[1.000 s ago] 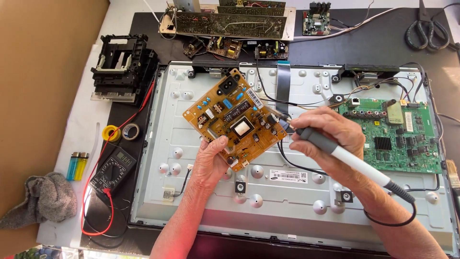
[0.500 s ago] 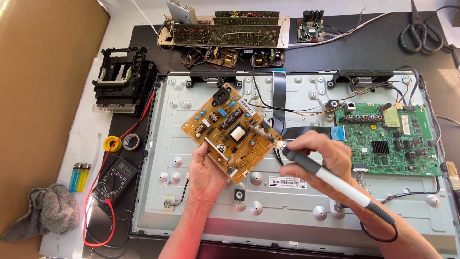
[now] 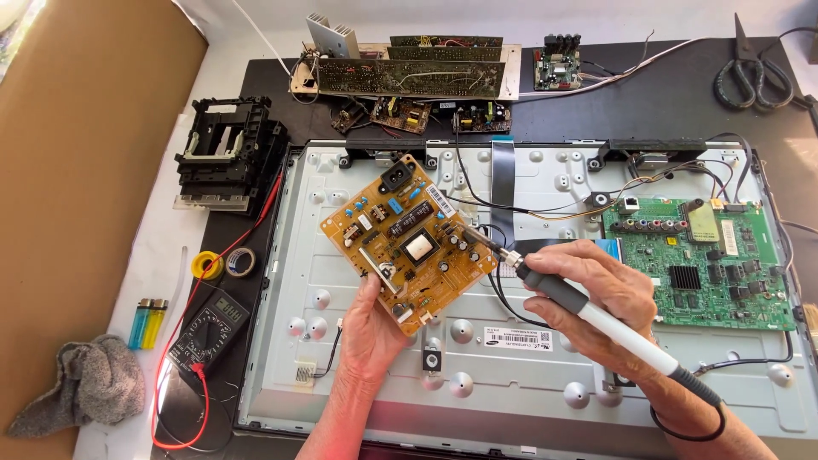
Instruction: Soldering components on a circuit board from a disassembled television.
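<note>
Gripping the yellow circuit board (image 3: 407, 243) tilted over the metal panel (image 3: 528, 375) with our left hand (image 3: 375, 328), right hand (image 3: 596, 298) wrapped round the soldering iron (image 3: 588, 311), tip at its edge. Looks like soldering; next touch needs a steady aim.

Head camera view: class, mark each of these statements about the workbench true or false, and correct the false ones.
1. The left hand holds the yellow circuit board by its lower edge. True.
2. The right hand holds scissors. False: it holds a soldering iron; the scissors lie at the top right.
3. The green circuit board sits right of the yellow one. True.
4. The multimeter lies on the green board. False: it lies at the left, beside two lighters.
</note>
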